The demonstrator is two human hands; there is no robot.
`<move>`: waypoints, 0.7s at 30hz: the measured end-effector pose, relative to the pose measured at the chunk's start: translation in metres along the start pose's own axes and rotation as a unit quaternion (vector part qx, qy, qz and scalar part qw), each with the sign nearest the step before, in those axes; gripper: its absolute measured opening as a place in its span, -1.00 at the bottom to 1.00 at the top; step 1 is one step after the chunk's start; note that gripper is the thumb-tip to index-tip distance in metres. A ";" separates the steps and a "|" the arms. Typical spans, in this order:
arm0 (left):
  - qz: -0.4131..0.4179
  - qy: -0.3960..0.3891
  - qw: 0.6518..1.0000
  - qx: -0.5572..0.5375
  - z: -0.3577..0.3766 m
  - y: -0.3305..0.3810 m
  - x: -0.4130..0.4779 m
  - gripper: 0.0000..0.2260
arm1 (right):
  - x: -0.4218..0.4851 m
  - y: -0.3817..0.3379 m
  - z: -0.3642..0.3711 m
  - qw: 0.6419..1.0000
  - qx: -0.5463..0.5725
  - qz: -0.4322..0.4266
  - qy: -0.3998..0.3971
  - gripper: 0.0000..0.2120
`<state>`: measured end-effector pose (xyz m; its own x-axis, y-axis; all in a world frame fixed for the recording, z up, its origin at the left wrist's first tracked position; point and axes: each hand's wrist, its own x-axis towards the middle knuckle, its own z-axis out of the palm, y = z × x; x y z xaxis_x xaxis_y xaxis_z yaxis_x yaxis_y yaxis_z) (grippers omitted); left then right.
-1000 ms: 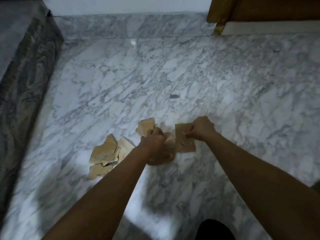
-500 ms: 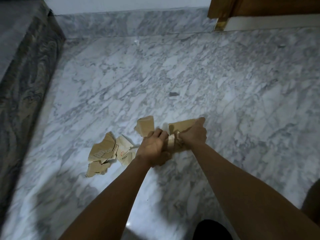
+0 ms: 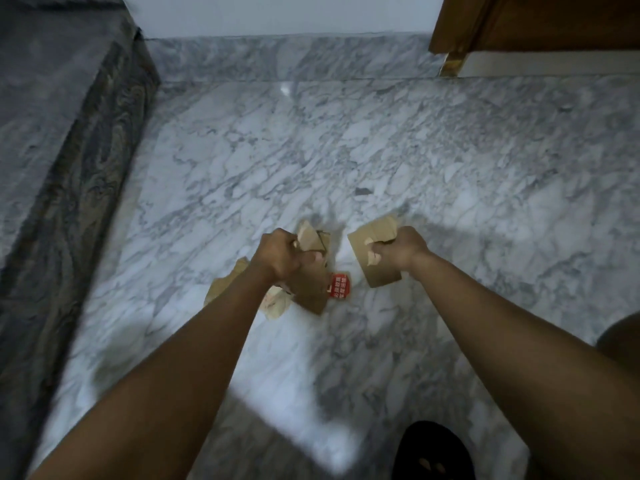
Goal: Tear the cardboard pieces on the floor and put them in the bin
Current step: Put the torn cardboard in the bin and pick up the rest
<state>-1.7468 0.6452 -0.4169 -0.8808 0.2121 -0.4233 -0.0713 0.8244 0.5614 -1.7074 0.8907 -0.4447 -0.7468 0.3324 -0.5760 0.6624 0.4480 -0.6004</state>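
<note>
My left hand (image 3: 280, 256) is closed on a brown cardboard piece (image 3: 311, 289) that carries a red label (image 3: 338, 286) at its lower right edge. My right hand (image 3: 401, 249) grips a separate torn cardboard piece (image 3: 375, 251), held apart from the left one with a gap of floor between them. Both are lifted above the marble floor (image 3: 450, 168). More torn cardboard scraps (image 3: 221, 287) lie on the floor under and left of my left wrist, partly hidden by my arm. No bin is in view.
A dark grey patterned raised ledge (image 3: 62, 140) runs along the left side. A wooden door frame (image 3: 519, 22) stands at the top right. A small dark fleck (image 3: 362, 191) lies on the floor beyond my hands. A black shoe (image 3: 429, 452) shows at the bottom.
My hands were together on one cardboard piece; they have pulled apart, and the piece is now in two parts, one in each hand. The view has shifted slightly.
</note>
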 end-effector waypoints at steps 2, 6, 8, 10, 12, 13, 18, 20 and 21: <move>-0.018 0.006 1.000 0.014 -0.021 -0.009 -0.004 -0.60 | -0.010 -0.012 0.002 0.999 -0.012 -0.029 -0.035 -0.63; -0.060 0.007 0.998 -0.008 -0.052 -0.040 -0.022 -0.62 | -0.031 -0.029 0.031 0.976 -0.161 -0.089 -0.115 -0.61; -0.071 -0.020 0.997 0.007 -0.061 -0.053 -0.033 -0.64 | -0.034 -0.025 0.056 0.959 -0.231 -0.110 -0.118 -0.55; -0.075 -0.046 0.996 0.010 -0.064 -0.069 -0.042 -0.68 | -0.035 -0.018 0.074 0.949 -0.281 -0.117 -0.082 -0.49; -0.072 -0.088 0.993 0.005 -0.063 -0.089 -0.049 -0.71 | -0.034 -0.012 0.084 0.947 -0.294 -0.118 -0.056 -0.52; -0.068 -0.116 0.991 0.003 -0.061 -0.102 -0.052 -0.69 | -0.033 -0.010 0.086 0.948 -0.293 -0.114 -0.057 -0.55; -0.046 -0.152 0.987 -0.001 -0.055 -0.131 -0.058 -0.36 | -0.028 -0.015 0.090 0.957 -0.254 -0.099 -0.103 -0.47; -0.058 -0.136 0.989 -0.013 -0.058 -0.132 -0.054 -0.38 | -0.026 -0.025 0.086 0.942 -0.281 -0.090 -0.163 -0.37; -0.064 -0.131 0.989 -0.027 -0.061 -0.131 -0.053 -0.44 | -0.025 -0.030 0.082 0.924 -0.322 -0.078 -0.191 -0.38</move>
<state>-1.7190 0.4940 -0.4249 -0.7121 0.2421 -0.6590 -0.2062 0.8251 0.5259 -1.7032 0.8009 -0.4577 -0.6744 -0.0397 -0.7373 0.2841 0.9077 -0.3088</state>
